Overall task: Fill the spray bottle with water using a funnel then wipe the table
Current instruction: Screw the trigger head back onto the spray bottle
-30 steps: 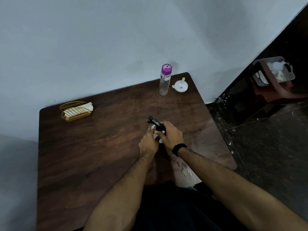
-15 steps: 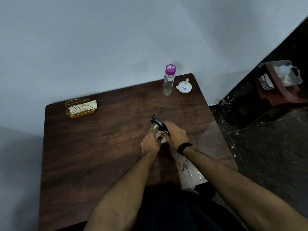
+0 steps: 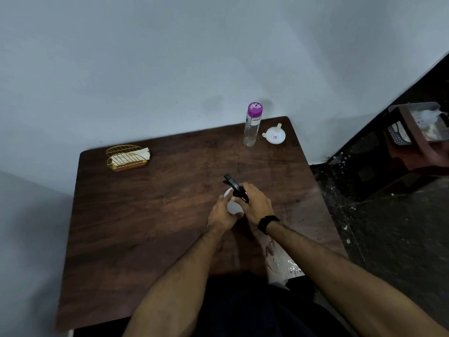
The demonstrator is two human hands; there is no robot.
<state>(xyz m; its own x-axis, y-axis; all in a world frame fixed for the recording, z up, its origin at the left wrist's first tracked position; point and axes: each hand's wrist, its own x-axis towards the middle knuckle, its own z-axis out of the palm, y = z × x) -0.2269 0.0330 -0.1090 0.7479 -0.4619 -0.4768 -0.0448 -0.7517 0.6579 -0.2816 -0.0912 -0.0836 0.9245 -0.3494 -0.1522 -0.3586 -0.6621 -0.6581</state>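
Near the middle of the tabletop (image 3: 145, 215), the spray bottle (image 3: 232, 205) is grasped by the left hand (image 3: 222, 212); its black trigger head (image 3: 237, 188) is clenched by the right hand (image 3: 256, 203). Little has changed since a second ago, so unscrewing is judged unfinished; the funnel (image 3: 275, 135) waits untouched at the far right corner.

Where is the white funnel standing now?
In the head view, the funnel sits upside down at the table's far right corner, just right of the purple-capped water bottle.
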